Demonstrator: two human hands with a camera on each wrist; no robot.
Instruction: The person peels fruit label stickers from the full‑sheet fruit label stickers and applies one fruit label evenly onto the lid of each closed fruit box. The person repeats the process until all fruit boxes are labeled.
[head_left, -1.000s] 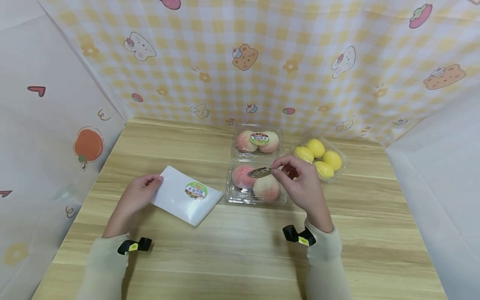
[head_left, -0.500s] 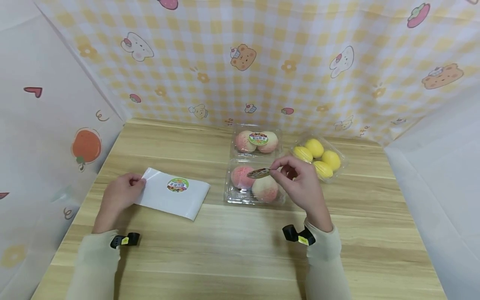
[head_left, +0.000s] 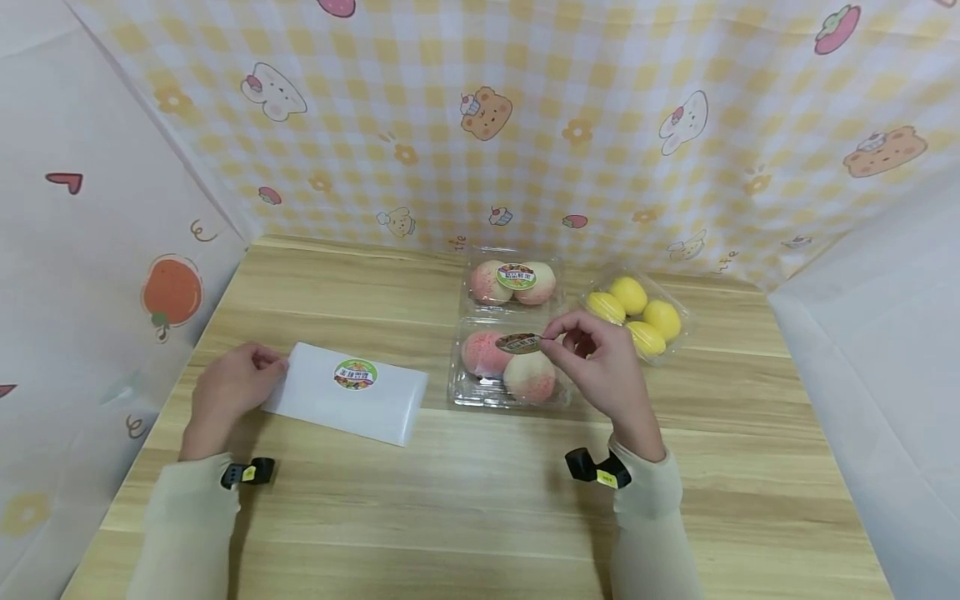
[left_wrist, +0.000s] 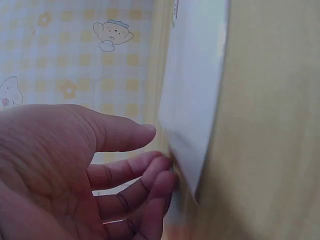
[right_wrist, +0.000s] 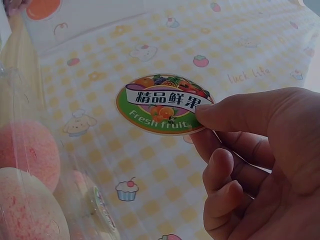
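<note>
My right hand (head_left: 603,371) pinches an oval "Fresh fruit" sticker (right_wrist: 165,122) by one end, between thumb and forefinger. It hovers over a clear plastic box (head_left: 480,402) with a pink peach (head_left: 483,350) and a paler peach (head_left: 528,379) inside. On the table at the left lies a white sheet (head_left: 375,410), bearing another oval sticker (head_left: 356,374). Beside the sheet's left end rests my left hand (head_left: 234,385). In the left wrist view its thumb stands apart from the loosely bent fingers, with nothing pinched between them.
Behind the near box stands a second peach box (head_left: 513,310) with an oval sticker (head_left: 516,276) on its lid. A clear box of yellow lemons (head_left: 663,321) sits to the right. A checked cloth (head_left: 435,125) hangs at the table's back edge.
My left hand has drawn the sheet leftward, turned it straighter and let go; the sheet has then settled slightly right. My right hand stays in place, the sticker tilting a little.
</note>
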